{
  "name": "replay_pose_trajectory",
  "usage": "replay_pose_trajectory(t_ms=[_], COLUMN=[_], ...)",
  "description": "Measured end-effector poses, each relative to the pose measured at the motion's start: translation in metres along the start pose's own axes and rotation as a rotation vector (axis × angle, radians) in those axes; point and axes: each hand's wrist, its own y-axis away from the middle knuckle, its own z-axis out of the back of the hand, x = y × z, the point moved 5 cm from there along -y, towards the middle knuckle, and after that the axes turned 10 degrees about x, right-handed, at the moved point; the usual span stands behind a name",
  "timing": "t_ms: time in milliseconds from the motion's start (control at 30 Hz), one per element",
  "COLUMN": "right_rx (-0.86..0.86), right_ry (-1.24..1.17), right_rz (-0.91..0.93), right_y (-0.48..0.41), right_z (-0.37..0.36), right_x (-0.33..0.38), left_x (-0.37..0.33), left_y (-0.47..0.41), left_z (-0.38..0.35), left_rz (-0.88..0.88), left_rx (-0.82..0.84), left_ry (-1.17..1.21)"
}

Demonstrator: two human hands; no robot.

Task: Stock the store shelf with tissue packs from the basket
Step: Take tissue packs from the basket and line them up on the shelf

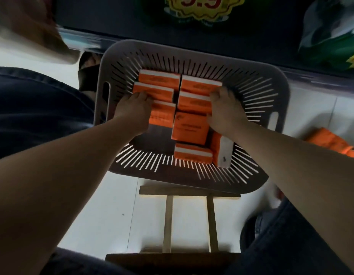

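A grey slotted basket (257,90) stands in front of me and holds several orange-and-white tissue packs (190,128). My left hand (132,110) reaches into the basket's left side, its fingers curled over the packs of the left stack (152,90). My right hand (225,110) is on the right side, with fingers curled round the edge of the packs of the right stack (198,88). One pack (223,153) stands on end near the basket's near wall.
The basket sits on a wooden stool (189,215) over a white tiled floor. A dark shelf base (192,34) with a yellow price tag (202,6) runs along the back. More orange packs (331,141) lie on the floor at right. Green packages (331,36) fill the upper right.
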Motion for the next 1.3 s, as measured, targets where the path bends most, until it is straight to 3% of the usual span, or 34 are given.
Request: replay_pose_trajectory(t_ms=[200, 433, 1000, 1300], right_rx=[-0.043, -0.026, -0.033, -0.033], right_ry=[0.122, 0.094, 0.013, -0.075], right_rz=[0.053, 0.057, 0.084, 0.096], right_y=[-0.005, -0.008, 0.028, 0.073], right_z=[-0.003, 0.0, 0.06, 0.123], right_x=[0.004, 0.003, -0.002, 0.004], left_x=[-0.001, 0.0, 0.006, 0.015], left_y=[-0.009, -0.008, 0.033, 0.07], left_z=[-0.004, -0.001, 0.049, 0.098], left_rz=[-0.003, -0.007, 0.034, 0.005], left_rx=[0.037, 0.065, 0.075, -0.018], left_ry=[-0.082, -0.064, 0.146, 0.249])
